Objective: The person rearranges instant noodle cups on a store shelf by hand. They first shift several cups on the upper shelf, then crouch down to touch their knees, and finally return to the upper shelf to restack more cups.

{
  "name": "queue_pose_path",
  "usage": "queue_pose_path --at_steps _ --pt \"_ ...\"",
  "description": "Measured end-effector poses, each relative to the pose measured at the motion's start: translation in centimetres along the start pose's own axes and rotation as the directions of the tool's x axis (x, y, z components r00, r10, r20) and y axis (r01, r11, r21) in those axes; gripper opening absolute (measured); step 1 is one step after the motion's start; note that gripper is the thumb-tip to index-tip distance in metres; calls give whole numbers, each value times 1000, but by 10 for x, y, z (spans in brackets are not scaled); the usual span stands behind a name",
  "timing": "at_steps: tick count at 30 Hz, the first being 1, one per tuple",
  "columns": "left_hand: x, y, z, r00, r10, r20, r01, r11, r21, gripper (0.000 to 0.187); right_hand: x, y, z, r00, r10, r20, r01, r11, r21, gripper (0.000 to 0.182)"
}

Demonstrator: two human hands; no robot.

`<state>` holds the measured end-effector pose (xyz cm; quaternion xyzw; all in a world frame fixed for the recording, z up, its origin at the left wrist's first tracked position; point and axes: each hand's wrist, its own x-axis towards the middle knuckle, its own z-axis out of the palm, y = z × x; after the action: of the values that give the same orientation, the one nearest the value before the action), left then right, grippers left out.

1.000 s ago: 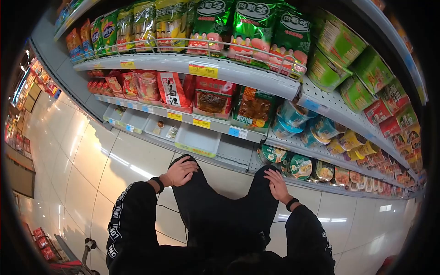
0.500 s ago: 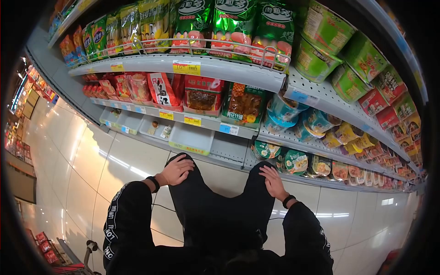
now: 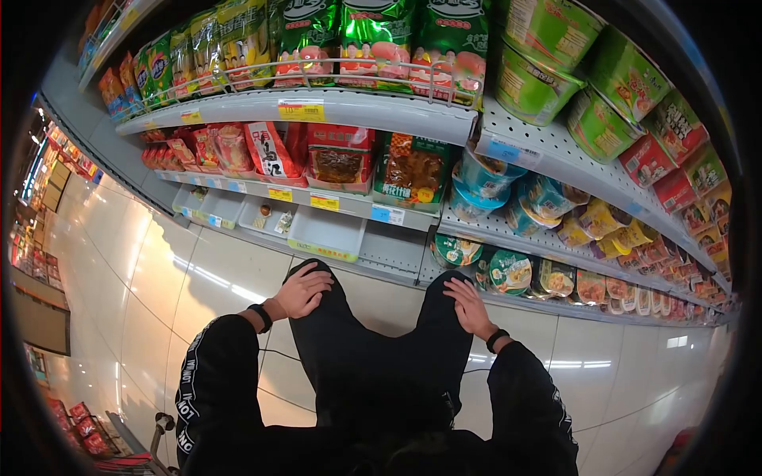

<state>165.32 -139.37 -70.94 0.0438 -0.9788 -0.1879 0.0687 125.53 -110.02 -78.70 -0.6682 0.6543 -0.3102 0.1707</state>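
My left hand (image 3: pixel 303 291) lies flat on my left knee, fingers stretched over the black trousers (image 3: pixel 373 357). On the other knee rests my right hand (image 3: pixel 469 305), its fingers also extended and holding nothing. Both wrists wear dark bands. Just beyond my knees is the bottom shelf, where a white plastic bin (image 3: pixel 326 234) sits nearest my left hand. Round green-lidded tubs (image 3: pixel 509 271) stand close past my right hand.
Packaged red pouches (image 3: pixel 340 161) line the middle shelf; green bags (image 3: pixel 376 40) stand above behind a wire rail (image 3: pixel 349 78). Green noodle buckets (image 3: pixel 539 86) are stacked at upper right. Tiled floor (image 3: pixel 206 293) surrounds me, and part of a cart (image 3: pixel 163 424) shows at lower left.
The view has shifted slightly, so the shelves sit a little further left and higher in the picture. Both hands stay on the knees.
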Motion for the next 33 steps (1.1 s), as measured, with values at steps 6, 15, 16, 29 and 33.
queue_pose_path --at_steps 6,15,16,29,33 --pt "-7 7 -6 999 -31 8 31 999 8 31 1 5 3 1000 3 -2 -3 1000 2 40" --pt "-16 13 -10 1000 -29 -10 30 999 45 31 5 5 6 1000 -19 14 19 1000 14 39" --pt "-18 13 -10 999 -38 -17 39 999 37 30 5 6 6 1000 -16 16 16 1000 10 39" --pt "-14 15 -13 999 -31 -30 32 999 43 25 3 2 4 999 31 43 -32 1000 2 38" --pt "-13 12 -9 999 -36 -33 36 999 19 28 2 0 2 1000 17 17 -17 1000 -5 37"
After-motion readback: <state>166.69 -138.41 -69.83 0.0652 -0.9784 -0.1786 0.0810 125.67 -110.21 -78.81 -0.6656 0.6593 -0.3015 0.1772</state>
